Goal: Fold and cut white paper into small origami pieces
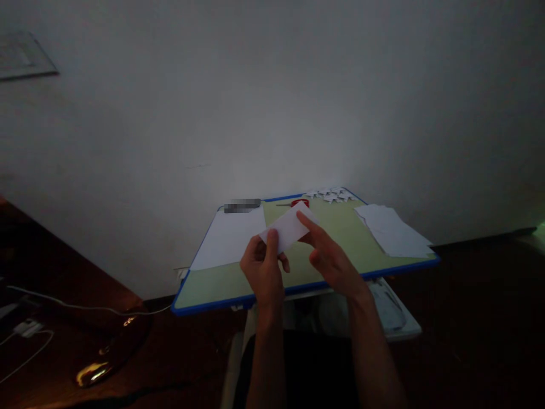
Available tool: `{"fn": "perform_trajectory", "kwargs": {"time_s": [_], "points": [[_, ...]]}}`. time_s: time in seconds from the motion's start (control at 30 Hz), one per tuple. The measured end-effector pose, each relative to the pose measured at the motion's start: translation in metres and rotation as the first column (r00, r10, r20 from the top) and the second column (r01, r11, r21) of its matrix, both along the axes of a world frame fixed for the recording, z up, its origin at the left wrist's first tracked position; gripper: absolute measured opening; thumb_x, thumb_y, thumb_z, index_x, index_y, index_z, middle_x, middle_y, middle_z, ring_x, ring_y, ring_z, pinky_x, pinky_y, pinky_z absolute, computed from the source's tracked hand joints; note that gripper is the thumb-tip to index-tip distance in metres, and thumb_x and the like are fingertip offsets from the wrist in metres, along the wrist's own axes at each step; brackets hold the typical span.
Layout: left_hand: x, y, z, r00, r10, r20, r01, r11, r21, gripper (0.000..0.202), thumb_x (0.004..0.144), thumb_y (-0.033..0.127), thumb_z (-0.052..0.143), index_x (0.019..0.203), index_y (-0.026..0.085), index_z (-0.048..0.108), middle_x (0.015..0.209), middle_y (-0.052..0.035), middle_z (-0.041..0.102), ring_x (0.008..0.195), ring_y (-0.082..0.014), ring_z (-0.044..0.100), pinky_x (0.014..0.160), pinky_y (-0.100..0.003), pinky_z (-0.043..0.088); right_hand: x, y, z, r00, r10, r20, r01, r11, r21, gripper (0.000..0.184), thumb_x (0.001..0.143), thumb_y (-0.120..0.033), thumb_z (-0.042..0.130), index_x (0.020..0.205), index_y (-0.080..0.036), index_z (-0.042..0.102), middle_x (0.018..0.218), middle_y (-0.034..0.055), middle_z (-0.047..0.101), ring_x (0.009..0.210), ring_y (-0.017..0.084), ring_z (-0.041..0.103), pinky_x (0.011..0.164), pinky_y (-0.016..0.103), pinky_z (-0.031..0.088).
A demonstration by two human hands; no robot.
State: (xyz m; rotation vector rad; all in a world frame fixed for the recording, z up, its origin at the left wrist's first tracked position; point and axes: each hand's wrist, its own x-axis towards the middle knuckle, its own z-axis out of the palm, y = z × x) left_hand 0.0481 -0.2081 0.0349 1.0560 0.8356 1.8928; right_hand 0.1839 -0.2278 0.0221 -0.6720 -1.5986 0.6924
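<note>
Between my two hands a small white piece of paper [290, 228] is held up over the table, tilted with its right end higher. My left hand [266, 264] pinches its lower left end, thumb on top. At the upper right end, my right hand [327, 255] grips the paper with the index finger on its face; the other fingers are partly hidden. Just behind the paper lies a pair of scissors with red handles [300, 202], partly covered by it. Several folded white paper shapes with pointed ends [331, 195] lie at the far right of the table.
The light green tabletop [221, 284] has a blue edge and stands against a grey wall. A large white sheet [230, 236] lies on the left, below a pixelated dark object [242, 205]. More white sheets [394, 230] are stacked at the right. A white cable [97, 309] runs at the left.
</note>
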Motion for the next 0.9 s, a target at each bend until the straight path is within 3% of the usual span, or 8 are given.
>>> {"fn": "perform_trajectory", "kwargs": {"time_s": [0.17, 0.2, 0.27, 0.33, 0.4, 0.67, 0.83, 0.9], "points": [[0.007, -0.008, 0.002, 0.989, -0.136, -0.051, 0.136, 0.991, -0.004, 0.043, 0.082, 0.053, 0.084, 0.070, 0.017, 0.063, 0.055, 0.0068, 0.055, 0.039, -0.0068, 0.050, 0.034, -0.017, 0.041, -0.021, -0.001, 0.005, 0.998, 0.067, 0.011, -0.066, 0.990, -0.123, 0.064, 0.104, -0.067, 0.043, 0.159, -0.035, 0.048, 0.125, 0.0062, 0.079, 0.080, 0.019, 0.072, 0.071, 0.029, 0.060], [0.007, -0.009, 0.002, 0.984, -0.165, -0.070, 0.165, 0.986, 0.001, 0.043, 0.082, 0.053, 0.084, 0.070, 0.017, 0.064, 0.054, 0.0072, 0.054, 0.038, -0.0070, 0.050, 0.033, -0.017, 0.040, -0.023, -0.001, 0.007, 0.998, 0.057, -0.001, -0.057, 0.990, -0.126, 0.063, 0.105, -0.067, 0.041, 0.158, -0.036, 0.050, 0.126, 0.0057, 0.079, 0.083, 0.019, 0.073, 0.070, 0.028, 0.060], [0.003, -0.008, 0.002, 0.969, -0.212, -0.125, 0.214, 0.977, 0.007, 0.041, 0.084, 0.051, 0.083, 0.071, 0.017, 0.065, 0.052, 0.0071, 0.054, 0.036, -0.0073, 0.049, 0.031, -0.017, 0.040, -0.022, 0.000, 0.009, 1.000, 0.028, -0.010, -0.029, 0.995, -0.098, 0.058, 0.106, -0.064, 0.041, 0.154, -0.035, 0.056, 0.138, 0.0044, 0.074, 0.111, 0.023, 0.073, 0.091, 0.033, 0.060], [-0.002, -0.007, 0.002, 0.965, -0.208, -0.162, 0.213, 0.977, 0.011, 0.038, 0.085, 0.048, 0.083, 0.071, 0.017, 0.066, 0.051, 0.0065, 0.055, 0.035, -0.0073, 0.049, 0.030, -0.017, 0.039, -0.016, 0.001, 0.008, 1.000, -0.002, -0.030, 0.000, 0.998, -0.062, 0.053, 0.107, -0.060, 0.041, 0.152, -0.036, 0.058, 0.149, 0.0020, 0.067, 0.138, 0.025, 0.061, 0.117, 0.040, 0.048], [-0.008, -0.006, 0.003, 0.975, -0.158, -0.157, 0.162, 0.987, 0.012, 0.038, 0.084, 0.045, 0.084, 0.068, 0.017, 0.065, 0.051, 0.0063, 0.055, 0.034, -0.0066, 0.048, 0.028, -0.016, 0.037, -0.007, 0.001, 0.006, 0.998, -0.030, -0.056, 0.027, 0.998, -0.057, 0.051, 0.109, -0.056, 0.041, 0.154, -0.036, 0.054, 0.154, 0.0006, 0.063, 0.146, 0.024, 0.055, 0.125, 0.044, 0.038], [-0.012, -0.003, -0.001, 0.973, -0.126, -0.195, 0.131, 0.991, 0.016, 0.035, 0.084, 0.046, 0.084, 0.071, 0.016, 0.070, 0.048, 0.0053, 0.057, 0.032, -0.0074, 0.047, 0.026, -0.017, 0.036, 0.009, 0.001, -0.001, 0.980, -0.198, 0.002, 0.198, 0.979, -0.042, 0.053, 0.107, -0.058, 0.043, 0.156, -0.038, 0.051, 0.159, 0.0004, 0.057, 0.147, 0.027, 0.053, 0.124, 0.048, 0.038], [-0.024, 0.008, -0.005, 0.987, 0.006, -0.163, 0.010, 0.995, 0.098, 0.030, 0.088, 0.042, 0.081, 0.077, 0.017, 0.070, 0.054, 0.0057, 0.059, 0.037, -0.0074, 0.051, 0.032, -0.017, 0.042, 0.011, 0.012, -0.002, 0.913, -0.317, -0.258, 0.326, 0.945, -0.007, 0.054, 0.109, -0.055, 0.037, 0.160, -0.040, 0.043, 0.159, 0.0036, 0.057, 0.139, 0.025, 0.060, 0.109, 0.047, 0.052], [-0.031, 0.011, -0.006, 0.981, 0.006, -0.192, 0.019, 0.992, 0.127, 0.026, 0.090, 0.041, 0.080, 0.084, 0.017, 0.071, 0.061, 0.0043, 0.063, 0.043, -0.0087, 0.056, 0.037, -0.019, 0.048, 0.013, 0.013, -0.001, 0.891, -0.345, -0.293, 0.352, 0.936, -0.033, 0.050, 0.108, -0.055, 0.042, 0.155, -0.039, 0.051, 0.155, 0.0054, 0.061, 0.128, 0.025, 0.066, 0.098, 0.043, 0.057]]}}
